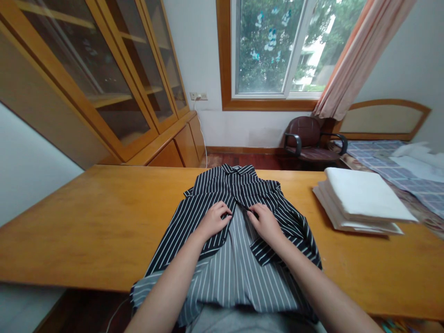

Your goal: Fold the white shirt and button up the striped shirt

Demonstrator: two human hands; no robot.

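A black shirt with white stripes (208,185) lies spread on the wooden table, its collar toward the far edge. Its lower front is parted, showing the greyer inner side of the back, and the hem hangs over the near edge. My left hand (215,219) grips the left front edge of the shirt with curled fingers. On the other side of the gap, my right hand (264,222) pinches the right front edge. One cuffed sleeve lies folded in under my right forearm.
The wooden table (86,222) spans the view. A stack of white folded sheets or packets (367,194) sits on its right side. Beyond stand a brown armchair (307,138), a bed (385,157) and a glass-door cabinet (138,78) at left.
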